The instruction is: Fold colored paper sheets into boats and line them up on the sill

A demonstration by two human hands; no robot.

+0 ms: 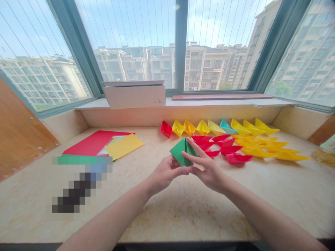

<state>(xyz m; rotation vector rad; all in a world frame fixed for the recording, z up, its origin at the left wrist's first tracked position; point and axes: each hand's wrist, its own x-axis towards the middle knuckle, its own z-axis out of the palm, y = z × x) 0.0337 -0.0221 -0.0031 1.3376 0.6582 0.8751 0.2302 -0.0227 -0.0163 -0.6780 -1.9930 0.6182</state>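
Between my two hands is a piece of folded green paper, diamond-shaped, with a dark crease or slit down its middle. My left hand grips its lower left side, thumb along the bottom corner and the other fingers partly hidden behind the paper. From the right, my right hand holds it with fingers laid over the right half and thumb near the bottom corner. Both hands are raised over the counter. Just beyond them are red paper boats and yellow paper boats in rows.
On the left lie red paper sheets and a yellow sheet. A blurred-out patch covers something nearer. A white box stands on the window ledge. A teal boat sits in the back row. Something glassy is at the right edge.
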